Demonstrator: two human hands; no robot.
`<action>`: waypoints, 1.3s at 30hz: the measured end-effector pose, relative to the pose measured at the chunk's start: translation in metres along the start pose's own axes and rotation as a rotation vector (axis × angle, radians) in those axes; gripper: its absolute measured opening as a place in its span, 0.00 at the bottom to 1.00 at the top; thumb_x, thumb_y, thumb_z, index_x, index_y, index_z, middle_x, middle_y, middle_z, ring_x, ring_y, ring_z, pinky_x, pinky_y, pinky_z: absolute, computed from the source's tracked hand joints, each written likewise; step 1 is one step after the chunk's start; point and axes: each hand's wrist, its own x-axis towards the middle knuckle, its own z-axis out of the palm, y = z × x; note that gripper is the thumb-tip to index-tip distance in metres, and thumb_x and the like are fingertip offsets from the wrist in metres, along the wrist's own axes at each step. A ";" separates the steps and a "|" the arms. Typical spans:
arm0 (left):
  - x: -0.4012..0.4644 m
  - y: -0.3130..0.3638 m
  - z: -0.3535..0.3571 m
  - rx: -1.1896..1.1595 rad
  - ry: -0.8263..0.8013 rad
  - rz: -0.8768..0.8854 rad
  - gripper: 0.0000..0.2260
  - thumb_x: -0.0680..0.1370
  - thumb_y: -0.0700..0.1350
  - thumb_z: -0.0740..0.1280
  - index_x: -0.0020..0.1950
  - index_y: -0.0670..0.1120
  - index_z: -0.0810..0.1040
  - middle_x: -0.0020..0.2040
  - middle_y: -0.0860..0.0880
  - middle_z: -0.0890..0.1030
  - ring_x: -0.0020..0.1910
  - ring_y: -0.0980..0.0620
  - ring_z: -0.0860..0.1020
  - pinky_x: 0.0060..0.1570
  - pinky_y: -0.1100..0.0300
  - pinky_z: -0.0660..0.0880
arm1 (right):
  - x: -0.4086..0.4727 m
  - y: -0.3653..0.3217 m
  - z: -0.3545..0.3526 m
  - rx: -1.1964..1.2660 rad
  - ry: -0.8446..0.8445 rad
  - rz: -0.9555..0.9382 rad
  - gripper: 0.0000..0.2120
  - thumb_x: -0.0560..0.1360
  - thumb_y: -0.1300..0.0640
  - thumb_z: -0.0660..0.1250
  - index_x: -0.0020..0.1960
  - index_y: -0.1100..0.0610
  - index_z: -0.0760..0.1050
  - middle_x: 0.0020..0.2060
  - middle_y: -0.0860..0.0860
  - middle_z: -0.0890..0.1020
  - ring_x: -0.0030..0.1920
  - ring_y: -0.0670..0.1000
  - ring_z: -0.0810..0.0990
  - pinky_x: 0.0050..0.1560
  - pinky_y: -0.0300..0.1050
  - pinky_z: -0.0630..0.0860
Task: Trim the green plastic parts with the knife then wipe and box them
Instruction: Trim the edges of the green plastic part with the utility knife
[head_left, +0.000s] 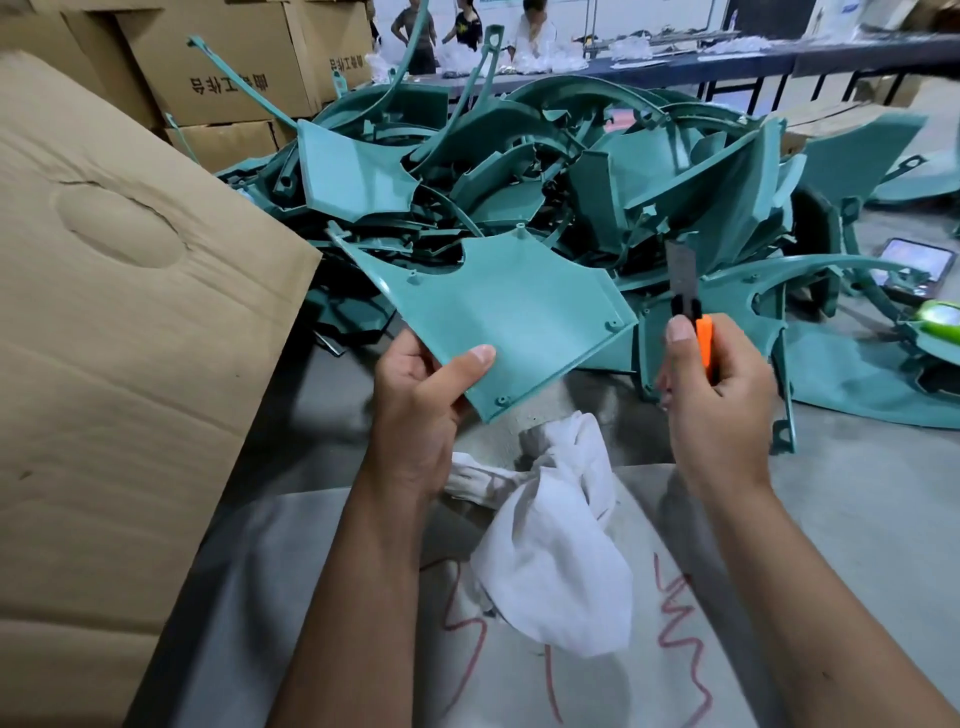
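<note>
Currently I am pinching the green plastic part by its lower corner in my left hand, face tilted up for inspection, while my right hand at three o'clock is gripping the knife, blade upright and clear, white cloth waiting at six o'clock.

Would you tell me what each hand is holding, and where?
Left hand pinches the green panel at its bottom corner; right hand grips the knife by its orange handle.
</note>
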 end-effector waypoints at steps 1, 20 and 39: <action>-0.001 -0.002 0.002 0.030 0.022 -0.002 0.14 0.72 0.36 0.71 0.55 0.47 0.84 0.53 0.45 0.87 0.52 0.46 0.85 0.49 0.52 0.82 | -0.001 -0.005 0.002 0.175 -0.060 0.069 0.25 0.81 0.39 0.67 0.43 0.62 0.70 0.31 0.61 0.70 0.28 0.59 0.67 0.27 0.49 0.64; 0.000 -0.014 0.006 -0.093 -0.213 -0.237 0.14 0.74 0.30 0.59 0.42 0.46 0.79 0.46 0.42 0.85 0.38 0.46 0.85 0.32 0.57 0.81 | 0.003 -0.006 0.011 0.814 -0.084 0.619 0.02 0.81 0.62 0.67 0.50 0.58 0.74 0.28 0.52 0.76 0.20 0.48 0.67 0.25 0.38 0.57; 0.004 -0.008 0.002 -0.084 0.084 -0.467 0.10 0.71 0.36 0.66 0.38 0.41 0.87 0.43 0.40 0.86 0.38 0.44 0.86 0.32 0.56 0.81 | 0.003 -0.005 0.006 0.340 -0.054 0.529 0.27 0.77 0.30 0.65 0.39 0.54 0.70 0.29 0.54 0.70 0.26 0.50 0.68 0.25 0.41 0.67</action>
